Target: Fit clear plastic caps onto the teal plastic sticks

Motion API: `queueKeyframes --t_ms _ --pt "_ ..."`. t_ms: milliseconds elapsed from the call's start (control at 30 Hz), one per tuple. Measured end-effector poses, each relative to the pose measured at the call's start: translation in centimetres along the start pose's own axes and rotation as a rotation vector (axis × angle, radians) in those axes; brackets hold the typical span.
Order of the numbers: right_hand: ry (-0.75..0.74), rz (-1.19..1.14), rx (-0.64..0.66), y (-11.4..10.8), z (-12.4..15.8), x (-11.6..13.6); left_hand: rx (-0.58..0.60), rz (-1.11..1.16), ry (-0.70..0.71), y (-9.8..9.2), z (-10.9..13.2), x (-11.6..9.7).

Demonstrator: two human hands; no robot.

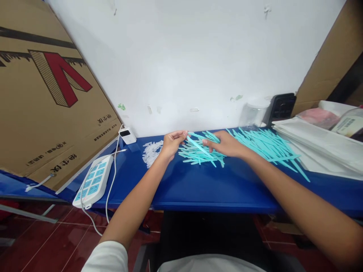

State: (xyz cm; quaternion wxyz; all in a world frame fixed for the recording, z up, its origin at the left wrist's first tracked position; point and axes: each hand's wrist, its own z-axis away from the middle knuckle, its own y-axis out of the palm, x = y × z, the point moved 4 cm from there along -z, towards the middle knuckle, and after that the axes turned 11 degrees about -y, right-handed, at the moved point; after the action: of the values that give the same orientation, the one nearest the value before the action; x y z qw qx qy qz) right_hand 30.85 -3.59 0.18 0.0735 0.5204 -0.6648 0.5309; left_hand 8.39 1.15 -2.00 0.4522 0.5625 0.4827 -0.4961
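Observation:
My left hand (pixel 171 144) pinches the upper end of a slim turquoise plastic stick (pixel 200 147) between thumb and fingertips. The stick slants down to the right over a loose pile of similar sticks (pixel 195 155). My right hand (pixel 224 144) is curled around several turquoise sticks (pixel 211 136) that poke out past its thumb; its fingers are partly hidden. Left of my left hand lies a heap of small clear plastic pieces (pixel 151 153). A larger spread of turquoise sticks (pixel 259 145) lies beyond my right forearm.
Everything lies on a blue-covered table (pixel 187 189) against a white wall. A white power strip (pixel 95 181) with cables and a small white device (pixel 127 135) are at left, beside a large cardboard box (pixel 51 94). A clear container (pixel 255 113), black device (pixel 281 107) and white packaging (pixel 320 141) stand right.

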Motion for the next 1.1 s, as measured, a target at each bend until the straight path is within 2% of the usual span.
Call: queueKeyframes --t_ms 100,200,300,467,700,833,967,1100 --pt "0.007 -0.009 0.090 -0.1 0.3 0.3 -0.032 0.043 -0.007 -0.7 -0.1 -0.3" --pt "0.067 -0.116 0.199 0.2 0.6 0.4 -0.070 0.059 -0.028 -1.1 -0.2 -0.3" --pt "0.096 -0.219 0.233 0.5 0.7 0.5 -0.090 0.061 -0.027 -1.2 -0.3 -0.1" --pt "0.053 -0.157 0.138 0.0 0.5 0.4 -0.125 0.062 -0.004 -1.4 -0.3 -0.1" --pt "0.111 0.005 -0.197 -1.3 0.0 -1.4 -0.122 0.080 -0.036 -1.3 -0.2 0.2" --pt "0.132 -0.008 -0.306 -1.6 0.0 -1.4 -0.097 0.051 -0.037 -1.1 -0.1 0.2" --pt "0.144 -0.052 -0.301 -1.7 0.2 -1.4 -0.051 0.042 -0.049 -1.0 -0.1 0.4" --pt "0.157 -0.019 -0.189 -1.9 0.2 -2.5 -0.034 0.000 -0.051 -1.1 -0.5 0.8"
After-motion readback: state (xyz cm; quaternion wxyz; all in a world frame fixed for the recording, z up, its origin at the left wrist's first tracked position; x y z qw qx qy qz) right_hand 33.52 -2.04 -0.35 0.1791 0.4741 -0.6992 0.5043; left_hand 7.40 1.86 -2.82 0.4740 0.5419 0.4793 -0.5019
